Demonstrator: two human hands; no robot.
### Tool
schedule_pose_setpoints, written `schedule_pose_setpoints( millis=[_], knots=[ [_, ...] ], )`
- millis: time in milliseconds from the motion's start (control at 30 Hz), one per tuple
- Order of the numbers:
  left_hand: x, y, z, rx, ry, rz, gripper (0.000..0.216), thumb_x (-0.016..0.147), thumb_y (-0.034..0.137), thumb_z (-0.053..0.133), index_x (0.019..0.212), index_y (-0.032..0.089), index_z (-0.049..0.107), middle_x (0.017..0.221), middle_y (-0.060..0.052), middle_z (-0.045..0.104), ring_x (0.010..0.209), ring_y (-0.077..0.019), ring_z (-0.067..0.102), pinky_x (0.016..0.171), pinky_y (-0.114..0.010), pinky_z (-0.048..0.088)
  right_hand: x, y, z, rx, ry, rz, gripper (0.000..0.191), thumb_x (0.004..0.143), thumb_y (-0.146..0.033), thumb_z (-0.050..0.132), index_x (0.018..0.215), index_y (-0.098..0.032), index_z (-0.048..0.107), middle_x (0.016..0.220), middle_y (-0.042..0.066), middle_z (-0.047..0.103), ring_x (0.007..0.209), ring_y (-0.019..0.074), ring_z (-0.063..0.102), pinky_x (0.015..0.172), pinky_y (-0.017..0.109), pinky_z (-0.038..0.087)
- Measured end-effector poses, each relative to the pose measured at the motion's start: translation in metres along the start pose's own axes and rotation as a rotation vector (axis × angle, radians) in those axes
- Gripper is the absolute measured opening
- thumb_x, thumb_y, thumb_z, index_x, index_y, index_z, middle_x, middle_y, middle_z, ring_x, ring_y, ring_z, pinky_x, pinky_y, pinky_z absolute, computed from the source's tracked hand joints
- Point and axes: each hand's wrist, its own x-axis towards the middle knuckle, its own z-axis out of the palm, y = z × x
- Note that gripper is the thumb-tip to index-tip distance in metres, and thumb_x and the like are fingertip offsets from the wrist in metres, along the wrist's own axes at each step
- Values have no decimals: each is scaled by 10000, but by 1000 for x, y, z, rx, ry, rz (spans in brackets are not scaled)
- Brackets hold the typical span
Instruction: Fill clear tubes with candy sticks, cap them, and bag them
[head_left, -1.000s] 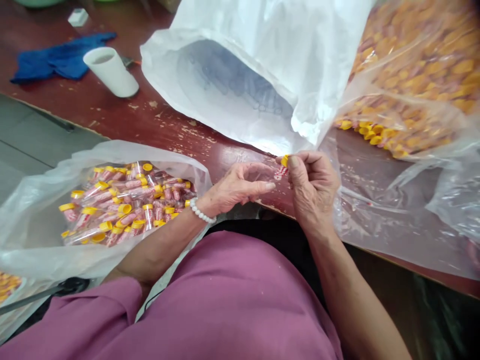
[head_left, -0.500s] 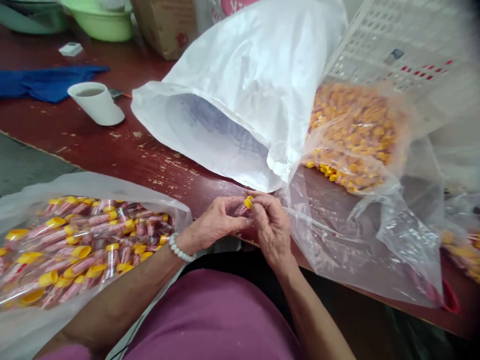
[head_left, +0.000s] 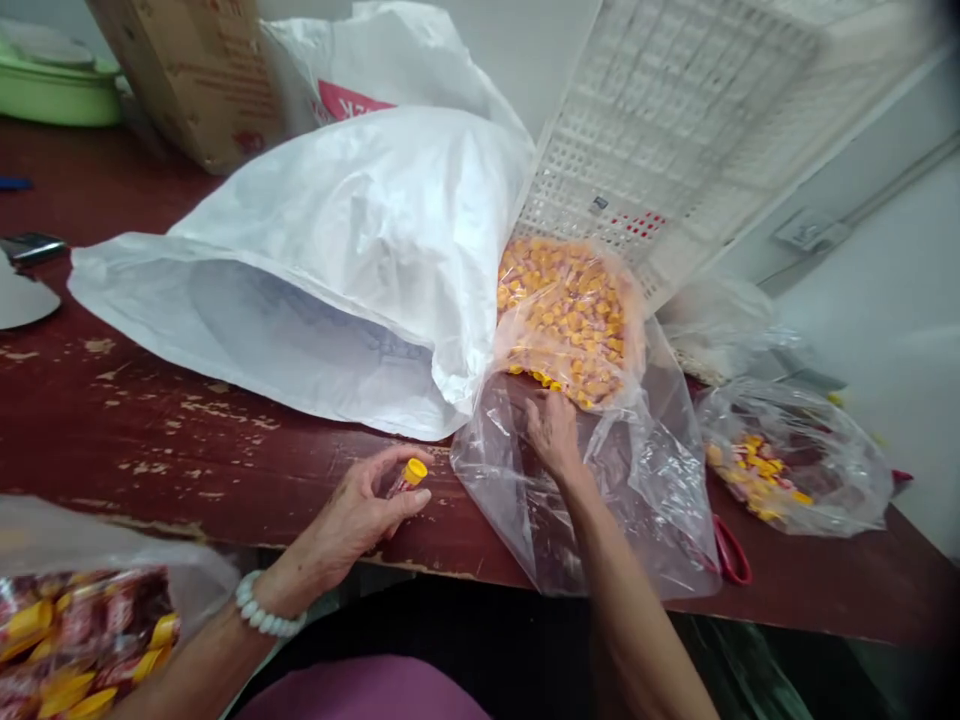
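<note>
My left hand (head_left: 360, 520) pinches a small clear tube with a yellow cap (head_left: 409, 476) just above the red-brown table's front edge (head_left: 150, 450). A white bead bracelet sits on that wrist. My right hand (head_left: 553, 432) is inside a clear plastic bag (head_left: 645, 500), reaching into a heap of loose yellow caps (head_left: 570, 310); its fingertips are hidden among the caps. At the lower left, another clear bag holds several finished tubes with yellow caps (head_left: 67, 640).
A large white sack (head_left: 337, 250) lies open across the table's middle. A white plastic crate (head_left: 675, 130) leans behind the caps. A smaller bag of caps and tubes (head_left: 787, 460) lies at right, a cardboard box (head_left: 187, 70) and green basin (head_left: 52, 85) at back left.
My hands have parted: the right let go of the tube and moved into the bag of caps, while the left keeps the capped tube. The view swung right and up.
</note>
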Motion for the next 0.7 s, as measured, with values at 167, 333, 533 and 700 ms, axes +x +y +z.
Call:
schedule_pose_setpoints(
  millis=[167, 333, 533, 700],
  knots=[
    [5, -8, 1, -11, 21, -112, 502, 702, 422, 673, 1116, 174, 533, 499, 90, 363, 411, -47, 269, 382, -152, 175, 70, 67, 18, -157, 99, 206, 527, 870, -390, 466, 1264, -41, 479, 1333, 275, 415, 1247, 399, 334, 961, 579, 297],
    [14, -5, 12, -14, 54, -131, 511, 672, 434, 692, 1082, 163, 551, 526, 76, 398, 433, -43, 277, 390, -155, 174, 85, 79, 25, -203, 112, 187, 561, 866, -519, 456, 1256, -123, 538, 1398, 230, 342, 1278, 446, 245, 938, 594, 295],
    [20, -6, 30, -35, -26, -120, 476, 694, 412, 685, 1069, 154, 550, 544, 72, 401, 445, -46, 300, 382, -150, 189, 32, 56, 32, -160, 37, -57, 460, 838, -522, 525, 1220, -269, 570, 1269, 117, 487, 1149, 330, 394, 902, 465, 368],
    [21, -18, 36, -19, -85, -106, 465, 706, 414, 677, 1049, 134, 536, 579, 64, 423, 444, -47, 319, 365, -145, 209, -3, 41, 33, -16, 28, -179, 308, 874, -402, 524, 1132, -261, 614, 1158, 81, 581, 1087, 262, 453, 881, 387, 379]
  ],
)
